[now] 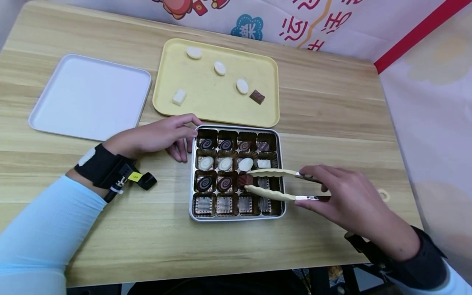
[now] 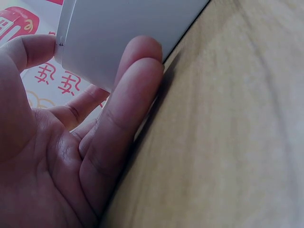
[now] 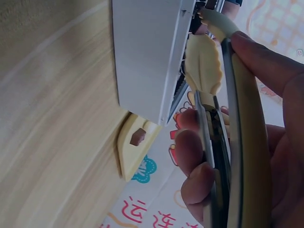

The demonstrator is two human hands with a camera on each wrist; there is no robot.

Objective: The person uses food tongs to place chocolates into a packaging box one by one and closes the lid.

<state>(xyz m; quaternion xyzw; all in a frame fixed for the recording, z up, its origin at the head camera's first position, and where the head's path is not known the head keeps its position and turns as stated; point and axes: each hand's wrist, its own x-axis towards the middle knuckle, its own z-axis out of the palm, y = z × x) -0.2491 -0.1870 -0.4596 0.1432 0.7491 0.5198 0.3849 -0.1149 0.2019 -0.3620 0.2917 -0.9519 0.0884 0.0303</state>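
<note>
A metal tin (image 1: 236,218) stands on the table, its brown liner split into compartments. Dark swirl chocolates (image 1: 225,184) and white oval chocolates (image 1: 225,164) sit in the upper three rows; the front row shows bare ridged liner. With thumb and fingers, my right hand (image 1: 346,192) grips a pair of tongs (image 1: 271,193) with cream scalloped tips. Between those tips is a square brown chocolate (image 1: 243,180), in the third row's third compartment. My left hand (image 1: 162,135) rests against the tin's far left corner, thumb at the rim and fingers (image 2: 118,104) along the side wall.
Behind the tin, a yellow tray (image 1: 217,110) bears three white ovals, a white square piece (image 1: 179,97) and a brown square piece (image 1: 257,97). At the left lies a white tray (image 1: 92,98). Part of a cream ring (image 1: 384,195) shows beyond my right hand.
</note>
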